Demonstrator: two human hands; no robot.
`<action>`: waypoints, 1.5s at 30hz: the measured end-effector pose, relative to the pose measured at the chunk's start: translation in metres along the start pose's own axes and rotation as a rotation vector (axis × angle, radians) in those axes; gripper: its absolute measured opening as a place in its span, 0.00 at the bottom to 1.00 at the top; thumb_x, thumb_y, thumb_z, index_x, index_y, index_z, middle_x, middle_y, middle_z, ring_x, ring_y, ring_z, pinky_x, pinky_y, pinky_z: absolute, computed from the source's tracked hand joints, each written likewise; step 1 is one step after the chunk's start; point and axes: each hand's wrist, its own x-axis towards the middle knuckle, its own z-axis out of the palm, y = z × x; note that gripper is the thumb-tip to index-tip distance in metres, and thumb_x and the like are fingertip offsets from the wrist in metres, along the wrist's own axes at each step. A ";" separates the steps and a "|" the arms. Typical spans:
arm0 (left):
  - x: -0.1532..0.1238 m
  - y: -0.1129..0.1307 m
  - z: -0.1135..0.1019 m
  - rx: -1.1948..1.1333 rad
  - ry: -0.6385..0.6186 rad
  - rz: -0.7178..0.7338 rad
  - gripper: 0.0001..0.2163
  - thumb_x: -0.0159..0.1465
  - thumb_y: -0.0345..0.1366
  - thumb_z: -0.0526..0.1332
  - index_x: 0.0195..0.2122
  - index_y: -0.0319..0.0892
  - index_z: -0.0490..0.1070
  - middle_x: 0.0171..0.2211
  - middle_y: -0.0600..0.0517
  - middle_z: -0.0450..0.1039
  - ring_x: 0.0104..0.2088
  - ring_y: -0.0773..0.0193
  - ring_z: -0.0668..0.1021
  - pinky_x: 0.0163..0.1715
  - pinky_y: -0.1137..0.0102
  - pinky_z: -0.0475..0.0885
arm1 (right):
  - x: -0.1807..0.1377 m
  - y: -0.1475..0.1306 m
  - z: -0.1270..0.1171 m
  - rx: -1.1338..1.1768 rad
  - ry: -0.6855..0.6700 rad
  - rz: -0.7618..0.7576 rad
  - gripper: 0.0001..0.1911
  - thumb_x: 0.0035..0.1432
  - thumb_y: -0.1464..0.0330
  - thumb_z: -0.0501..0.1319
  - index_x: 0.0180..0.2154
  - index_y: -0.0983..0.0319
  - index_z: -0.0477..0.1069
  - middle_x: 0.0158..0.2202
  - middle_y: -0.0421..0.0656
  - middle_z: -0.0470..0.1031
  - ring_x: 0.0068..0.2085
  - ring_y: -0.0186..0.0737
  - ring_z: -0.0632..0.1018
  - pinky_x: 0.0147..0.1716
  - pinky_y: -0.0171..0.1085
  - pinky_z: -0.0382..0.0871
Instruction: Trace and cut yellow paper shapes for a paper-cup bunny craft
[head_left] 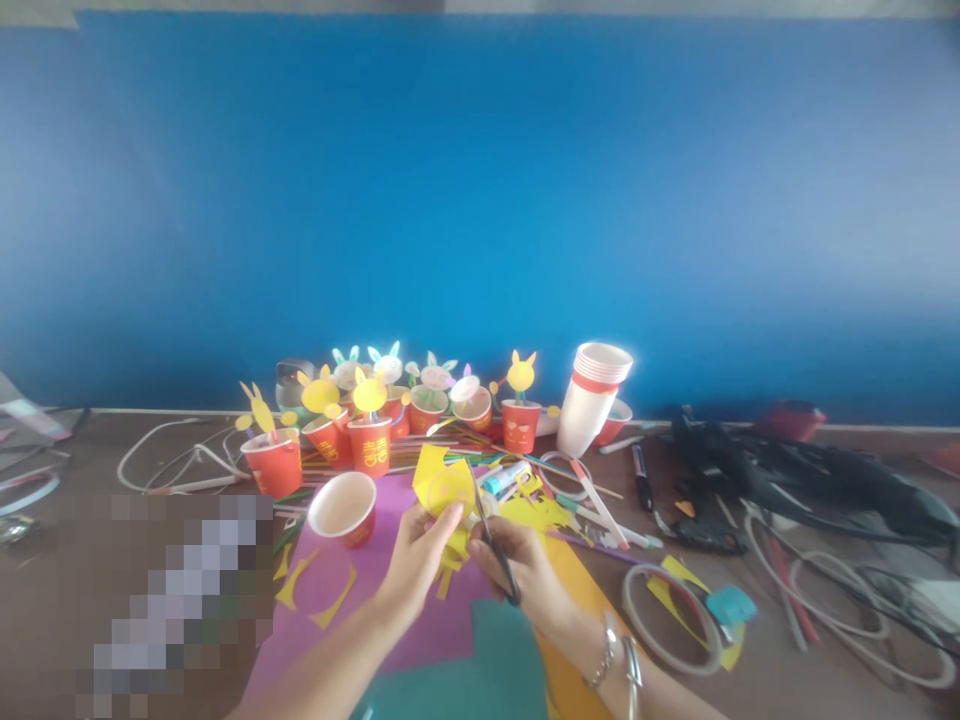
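Pinched in my left hand (424, 545) is a piece of yellow paper (442, 480), raised above the table. My right hand (517, 570) grips dark-handled scissors (499, 560), their blades pointing up along the paper's right edge. Whether the blades are parted is hard to make out. Below both hands lie purple paper (435, 635), teal paper (487, 680) and orange paper (589, 600). Curved yellow scraps (334, 600) rest on the purple sheet, near an upright red paper cup (343, 508) with a white inside.
Several red cups with paper animal heads (371, 440) line the back, before a blue panel (465, 200). A leaning stack of white cups (596, 400) stands right of them. Yellow scraps (540, 510), a marker (641, 478), coiled white cable (671, 620) and a black bag (810, 480) lie rightward.
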 end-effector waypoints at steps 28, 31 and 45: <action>-0.004 -0.003 0.005 -0.039 0.023 -0.039 0.16 0.51 0.46 0.67 0.28 0.35 0.75 0.21 0.50 0.74 0.21 0.65 0.75 0.20 0.74 0.67 | 0.000 -0.001 0.003 0.009 -0.039 -0.063 0.21 0.46 0.52 0.66 0.27 0.62 0.64 0.14 0.31 0.58 0.16 0.27 0.59 0.15 0.29 0.53; -0.005 -0.003 0.005 -0.081 0.006 -0.053 0.15 0.51 0.46 0.67 0.27 0.37 0.74 0.20 0.52 0.73 0.19 0.66 0.74 0.19 0.74 0.67 | 0.000 -0.001 0.002 0.015 -0.043 -0.062 0.21 0.46 0.53 0.67 0.27 0.63 0.64 0.14 0.31 0.57 0.16 0.27 0.59 0.15 0.29 0.53; -0.003 -0.003 0.004 -0.035 0.020 -0.035 0.14 0.53 0.45 0.66 0.28 0.36 0.75 0.20 0.52 0.72 0.19 0.71 0.71 0.19 0.77 0.64 | 0.001 0.008 0.001 0.076 -0.046 -0.077 0.20 0.47 0.55 0.67 0.27 0.62 0.63 0.16 0.30 0.55 0.17 0.25 0.55 0.15 0.28 0.48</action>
